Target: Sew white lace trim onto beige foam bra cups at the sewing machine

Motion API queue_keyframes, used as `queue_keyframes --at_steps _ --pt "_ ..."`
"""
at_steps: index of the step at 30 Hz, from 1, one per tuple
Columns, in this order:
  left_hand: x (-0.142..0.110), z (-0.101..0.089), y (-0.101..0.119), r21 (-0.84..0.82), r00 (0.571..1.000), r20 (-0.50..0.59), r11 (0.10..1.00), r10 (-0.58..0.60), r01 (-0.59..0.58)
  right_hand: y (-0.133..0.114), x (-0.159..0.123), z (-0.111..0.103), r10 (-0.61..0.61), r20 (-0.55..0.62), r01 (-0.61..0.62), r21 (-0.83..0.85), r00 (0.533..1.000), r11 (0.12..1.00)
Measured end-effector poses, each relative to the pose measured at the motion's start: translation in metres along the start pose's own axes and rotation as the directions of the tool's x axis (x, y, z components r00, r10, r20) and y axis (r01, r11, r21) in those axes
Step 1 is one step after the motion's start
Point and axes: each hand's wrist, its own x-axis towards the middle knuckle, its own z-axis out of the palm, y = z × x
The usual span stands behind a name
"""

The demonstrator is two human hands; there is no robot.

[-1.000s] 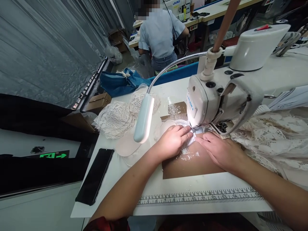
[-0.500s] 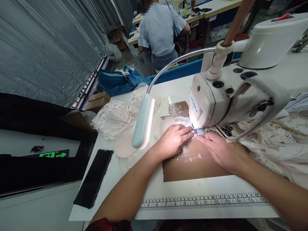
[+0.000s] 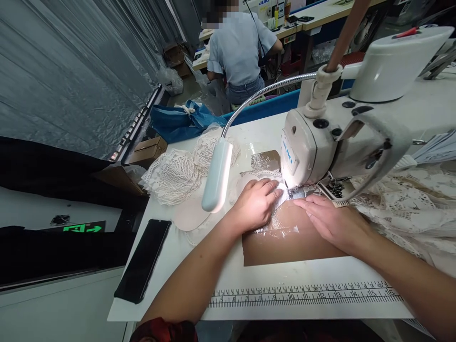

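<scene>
A white sewing machine (image 3: 302, 147) stands over a piece of white lace fabric (image 3: 281, 195), whose edge lies at the lit presser foot (image 3: 291, 192). My left hand (image 3: 257, 202) rests flat on the lace just left of the foot, its fingers stretched out and slightly apart. To the right of the foot, my right hand (image 3: 329, 216) lies low on the machine bed with fingers extended; their tips are close to the foot. Whether they touch the fabric edge is unclear. Part of the lace is hidden beneath my left hand.
A bendable lamp (image 3: 216, 175) hangs left of my hands. Lace pieces (image 3: 173, 178) are piled behind it; a black phone (image 3: 142, 261) lies at the table's left. Lace cloth (image 3: 395, 209) is heaped at the right. A person (image 3: 237, 50) sits beyond the table.
My left hand has shifted slightly back to the left and its fingers have spread, showing more white lace near the foot. My right hand stays beside the foot. The view has tilted slightly.
</scene>
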Motion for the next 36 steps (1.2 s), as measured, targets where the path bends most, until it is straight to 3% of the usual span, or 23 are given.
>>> queue_keyframes --at_steps 4,9,13,24,36 --pt "-0.007 -0.020 0.017 -0.010 0.986 0.122 0.993 -0.116 0.118 0.001 0.001 -0.005 -0.036 -0.016 0.037 0.030 0.999 0.999" --pt "-0.009 -0.025 0.031 -0.143 0.979 0.191 0.985 -0.068 0.096 -0.001 0.001 -0.012 -0.035 0.014 0.034 0.064 0.999 0.997" --pt "-0.007 -0.020 0.030 -0.155 0.982 0.188 0.988 0.016 0.014 -0.002 0.002 -0.015 -0.062 0.017 0.060 0.080 0.998 0.995" --pt "-0.009 -0.010 0.031 -0.081 0.985 0.168 0.997 0.027 -0.014 -0.003 -0.002 -0.009 -0.060 0.049 0.056 0.073 0.997 0.996" --pt "-0.007 -0.001 0.025 -0.006 0.992 0.103 0.997 0.073 -0.073 -0.010 0.003 -0.006 -0.033 0.087 0.038 -0.063 0.996 0.997"
